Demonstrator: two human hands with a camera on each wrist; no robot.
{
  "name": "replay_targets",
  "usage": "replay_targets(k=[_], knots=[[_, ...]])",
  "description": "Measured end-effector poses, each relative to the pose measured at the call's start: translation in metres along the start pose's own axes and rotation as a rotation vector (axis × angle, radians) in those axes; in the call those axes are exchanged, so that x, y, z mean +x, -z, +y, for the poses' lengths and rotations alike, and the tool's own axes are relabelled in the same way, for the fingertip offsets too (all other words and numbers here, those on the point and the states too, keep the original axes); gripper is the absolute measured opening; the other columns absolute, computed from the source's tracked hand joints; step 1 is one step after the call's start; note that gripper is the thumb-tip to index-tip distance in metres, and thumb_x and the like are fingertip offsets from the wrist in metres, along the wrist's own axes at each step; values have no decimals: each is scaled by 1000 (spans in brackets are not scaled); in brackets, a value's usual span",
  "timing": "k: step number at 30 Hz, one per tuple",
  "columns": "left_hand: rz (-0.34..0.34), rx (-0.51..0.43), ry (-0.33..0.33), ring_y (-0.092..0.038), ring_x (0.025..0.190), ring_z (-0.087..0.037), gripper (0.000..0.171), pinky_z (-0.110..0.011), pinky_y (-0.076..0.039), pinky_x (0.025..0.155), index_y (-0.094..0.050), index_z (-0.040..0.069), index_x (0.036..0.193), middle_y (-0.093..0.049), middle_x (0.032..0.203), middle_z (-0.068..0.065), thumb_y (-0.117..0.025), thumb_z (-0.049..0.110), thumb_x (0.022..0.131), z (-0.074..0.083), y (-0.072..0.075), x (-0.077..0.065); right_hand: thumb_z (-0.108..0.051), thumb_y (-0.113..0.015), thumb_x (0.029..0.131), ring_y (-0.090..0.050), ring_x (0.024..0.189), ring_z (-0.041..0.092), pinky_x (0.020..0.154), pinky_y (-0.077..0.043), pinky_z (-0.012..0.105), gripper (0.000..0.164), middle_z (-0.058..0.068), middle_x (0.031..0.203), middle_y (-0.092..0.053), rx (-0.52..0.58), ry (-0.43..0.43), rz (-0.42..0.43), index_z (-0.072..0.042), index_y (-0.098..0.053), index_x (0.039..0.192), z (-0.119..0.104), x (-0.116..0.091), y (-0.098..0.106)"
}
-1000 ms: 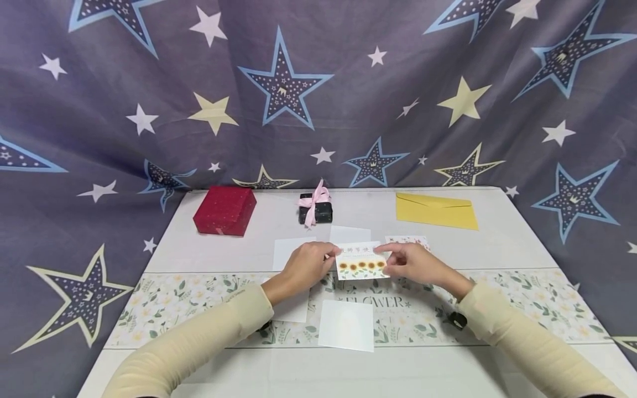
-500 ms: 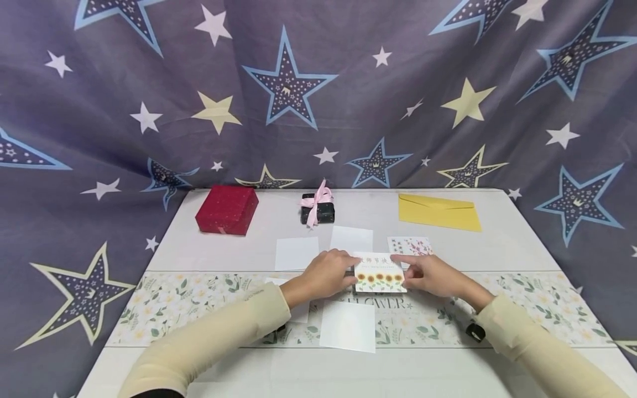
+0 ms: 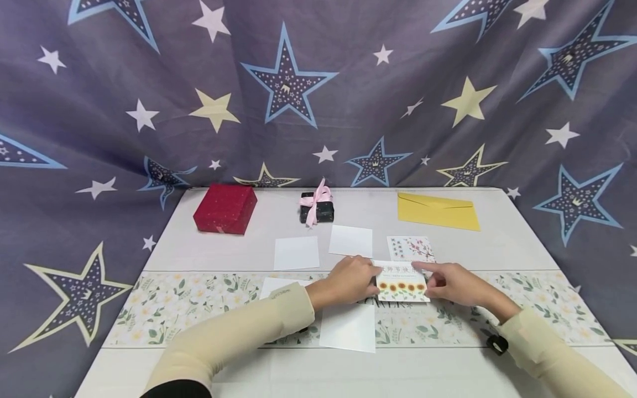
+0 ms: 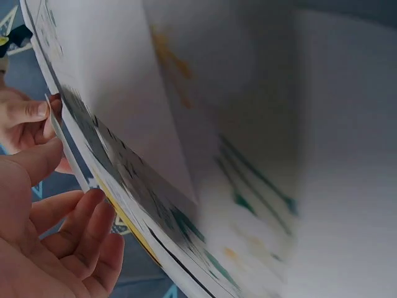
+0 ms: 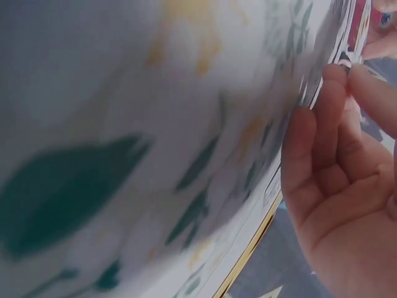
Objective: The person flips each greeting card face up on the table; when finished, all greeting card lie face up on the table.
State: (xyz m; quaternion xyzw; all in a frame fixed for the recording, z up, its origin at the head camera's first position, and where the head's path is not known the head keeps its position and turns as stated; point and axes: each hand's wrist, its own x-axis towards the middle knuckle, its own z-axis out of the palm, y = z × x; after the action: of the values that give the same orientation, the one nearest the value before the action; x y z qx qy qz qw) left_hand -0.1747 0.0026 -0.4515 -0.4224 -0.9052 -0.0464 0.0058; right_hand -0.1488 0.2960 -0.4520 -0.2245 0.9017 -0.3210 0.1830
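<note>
A white card with a row of sunflowers and printed characters [image 3: 401, 281] is held just above the table by both hands. My left hand [image 3: 350, 281] pinches its left edge. At the right edge my right hand [image 3: 459, 285] holds it, index finger along the top corner and thumb lower down. In the left wrist view the card [image 4: 69, 152] shows edge-on beside the left hand [image 4: 59, 230]. The right wrist view shows the right hand [image 5: 344, 180] close to the tabletop. Behind the held card lies a card with pink blossoms [image 3: 412, 248].
White cards lie around: one at centre back [image 3: 350, 241], one at left [image 3: 296, 253], one in front [image 3: 347, 329], one partly under the left arm [image 3: 278, 284]. Farther back are a red box [image 3: 225, 209], a black box with pink ribbon [image 3: 324, 211] and a yellow envelope [image 3: 438, 211].
Both hands have carried the sunflower card to the right and nearer the person. The blossom card behind, partly hidden before, now shows almost whole.
</note>
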Motion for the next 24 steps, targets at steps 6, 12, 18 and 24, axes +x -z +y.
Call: replay_targets(k=[6, 12, 18, 24], knots=[[-45, -2, -26, -66, 86, -12, 32, -27, -52, 75, -74, 21, 112, -72, 97, 4, -69, 47, 94, 14, -3, 12, -15, -72, 94, -53, 60, 3, 57, -48, 23, 70, -6, 83, -70, 27, -32, -41, -2, -40, 155, 12, -14, 6], [-92, 11, -34, -61, 80, -10, 35, -24, -48, 70, -74, 21, 117, -70, 93, 5, -68, 47, 95, 27, -6, 20, -17, -72, 94, -51, 60, 2, 58, -47, 24, 69, -6, 80, -66, 31, -27, -57, -2, -41, 154, 21, -24, 11], [-137, 11, -56, -59, 81, -9, 36, -23, -48, 71, -73, 20, 122, -71, 96, 4, -65, 46, 98, 34, -9, 27, -17, -73, 94, -49, 60, 0, 58, -46, 22, 68, -8, 77, -64, 16, -25, -65, -1, -43, 153, 27, -28, 14], [-120, 12, -68, -59, 81, -9, 32, -22, -47, 70, -75, 20, 118, -70, 96, 4, -64, 42, 98, 36, -10, 34, -18, -72, 95, -48, 59, 0, 57, -45, 23, 67, -6, 77, -65, 12, -41, -64, -1, -43, 153, 33, -31, 17]])
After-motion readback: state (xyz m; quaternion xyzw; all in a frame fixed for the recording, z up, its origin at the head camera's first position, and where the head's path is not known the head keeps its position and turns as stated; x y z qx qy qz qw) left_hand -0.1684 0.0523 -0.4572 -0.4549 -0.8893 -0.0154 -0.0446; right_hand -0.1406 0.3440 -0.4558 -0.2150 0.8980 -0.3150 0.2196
